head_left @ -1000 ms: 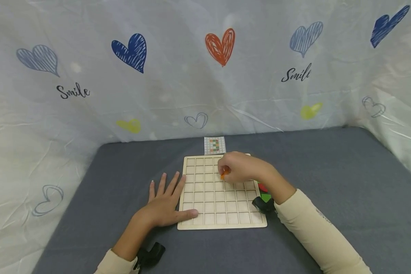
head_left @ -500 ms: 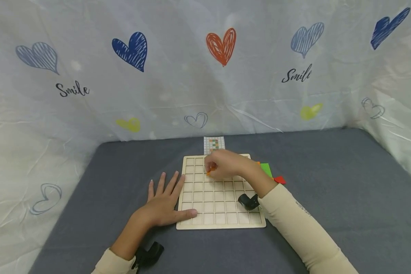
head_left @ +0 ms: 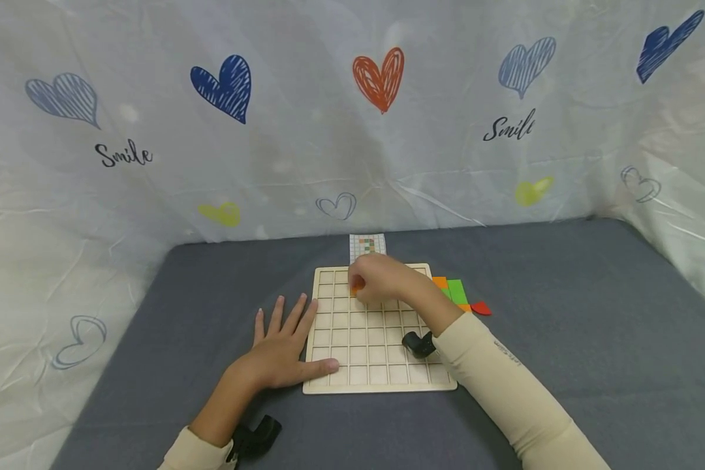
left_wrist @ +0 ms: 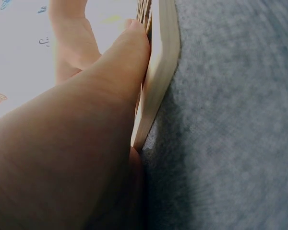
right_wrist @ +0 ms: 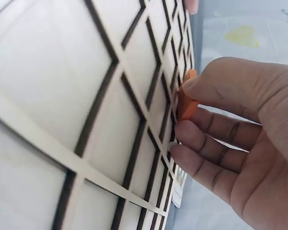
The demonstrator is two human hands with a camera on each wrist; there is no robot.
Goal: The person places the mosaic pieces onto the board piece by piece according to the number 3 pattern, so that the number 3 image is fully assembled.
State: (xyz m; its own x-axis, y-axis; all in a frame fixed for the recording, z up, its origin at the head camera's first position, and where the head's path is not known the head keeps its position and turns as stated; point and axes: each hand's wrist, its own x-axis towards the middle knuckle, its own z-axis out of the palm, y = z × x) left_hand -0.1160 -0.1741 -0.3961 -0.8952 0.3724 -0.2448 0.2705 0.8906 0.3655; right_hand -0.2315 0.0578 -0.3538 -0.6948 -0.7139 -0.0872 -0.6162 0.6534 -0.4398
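Observation:
A light wooden board point(head_left: 380, 375) with a grid of square recesses lies on the grey cloth. My left hand point(head_left: 283, 356) lies spread at its left side, fingertips by the edge and thumb on the lower left squares. In the left wrist view the thumb reaches over the board's rim point(left_wrist: 159, 72). Up at the far rows, my right hand point(head_left: 380, 279) pinches a small orange tile point(right_wrist: 188, 96) between thumb and fingers, right at the grid. The head view leaves only a bit of that tile visible; the hand covers the squares around it.
Beyond the board lies a small printed card point(head_left: 367, 243) with a coloured grid pattern, partly overlapped by the right hand. At the board's right side are green point(head_left: 457, 291), orange point(head_left: 439, 282) and red point(head_left: 480, 308) pieces. A white curtain point(head_left: 294, 156) with hearts stands behind.
My right hand has moved left across the board's far rows with the orange tile, uncovering the coloured pieces at the right. The left hand has stayed in place.

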